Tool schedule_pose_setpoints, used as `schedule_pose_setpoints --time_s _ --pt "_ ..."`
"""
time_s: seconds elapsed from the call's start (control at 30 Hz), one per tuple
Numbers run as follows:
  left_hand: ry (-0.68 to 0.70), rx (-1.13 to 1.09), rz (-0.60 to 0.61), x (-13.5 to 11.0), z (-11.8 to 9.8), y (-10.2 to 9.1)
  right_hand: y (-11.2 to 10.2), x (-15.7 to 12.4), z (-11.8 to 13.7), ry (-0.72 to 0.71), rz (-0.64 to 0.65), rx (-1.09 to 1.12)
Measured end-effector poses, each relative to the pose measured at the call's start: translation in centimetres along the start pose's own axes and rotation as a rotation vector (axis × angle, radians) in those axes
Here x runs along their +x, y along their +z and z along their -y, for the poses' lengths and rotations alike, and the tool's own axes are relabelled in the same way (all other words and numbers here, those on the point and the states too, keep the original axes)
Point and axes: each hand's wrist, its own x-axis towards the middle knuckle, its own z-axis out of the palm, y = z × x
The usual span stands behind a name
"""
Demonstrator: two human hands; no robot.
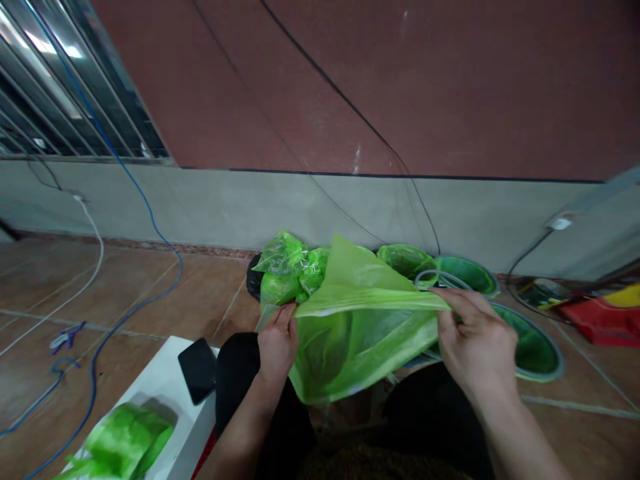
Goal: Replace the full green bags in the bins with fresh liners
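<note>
A green mesh bag [360, 353] is stretched between my two hands above my knees, its mouth gaping toward me. My left hand [278, 343] pinches the left end of its rim, fingers closed. At the right end, my right hand [473, 333] grips the rim between thumb and fingers. Just beyond the bag, a pale ring [443, 275] shows near my right hand. Round green mesh baskets with grey rims stand behind and beside that hand, one basket [537, 343] close to its right.
Tied green bags [280, 260] lie by the wall. On my left, a white box [165, 373] bears a phone [198, 371] and folded green mesh [127, 437]. A blue cable [165, 287] crosses the tiled floor, near purple-handled snips [67, 337]. A red object [600, 320] lies far right.
</note>
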Motion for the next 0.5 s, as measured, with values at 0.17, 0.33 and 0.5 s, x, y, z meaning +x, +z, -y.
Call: schedule_pose_setpoints --time_s 0.17,0.33,0.5 --pt "-0.072 0.049 -0.014 1.1 1.4 -0.5 -0.7 0.8 -2.2 0.033 -0.054 -0.104" --pt "-0.17 0.053 -0.09 2.9 2.7 -1.9 -1.2 1.9 -3.8 0.121 -0.066 -0.172" --pt "-0.283 0.009 -0.23 2.8 3.5 -3.7 -0.5 0.4 -6.4 0.206 -0.022 -0.222"
